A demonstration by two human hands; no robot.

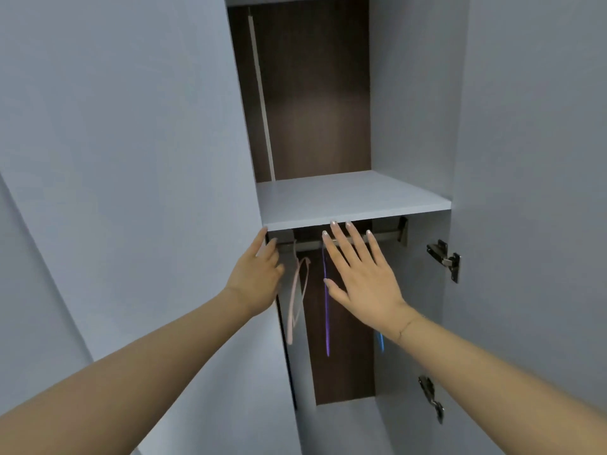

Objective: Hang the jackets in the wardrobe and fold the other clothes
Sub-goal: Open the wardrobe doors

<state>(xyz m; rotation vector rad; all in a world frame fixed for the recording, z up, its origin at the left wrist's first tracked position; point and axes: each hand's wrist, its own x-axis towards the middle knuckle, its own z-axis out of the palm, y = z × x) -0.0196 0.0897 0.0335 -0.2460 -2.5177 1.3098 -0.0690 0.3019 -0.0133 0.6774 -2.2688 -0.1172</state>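
I look into an open grey wardrobe with a dark brown back panel. Under its shelf [354,205] runs a metal hanging rail [308,245]. A pink hanger [297,297] and a purple hanger [326,323] hang from the rail; a blue hanger [381,342] shows just below my right wrist. My left hand [256,277] reaches toward the rail's left end beside the pink hanger, fingers straight, holding nothing. My right hand [361,274] is spread flat in front of the rail, fingers straight, holding nothing. No jackets or other clothes are in view.
The left wardrobe door [115,159] stands open close by my left arm. The right door [532,192] is open too, with two metal hinges [443,259] on its inner edge. The compartment above the shelf holds nothing I can see.
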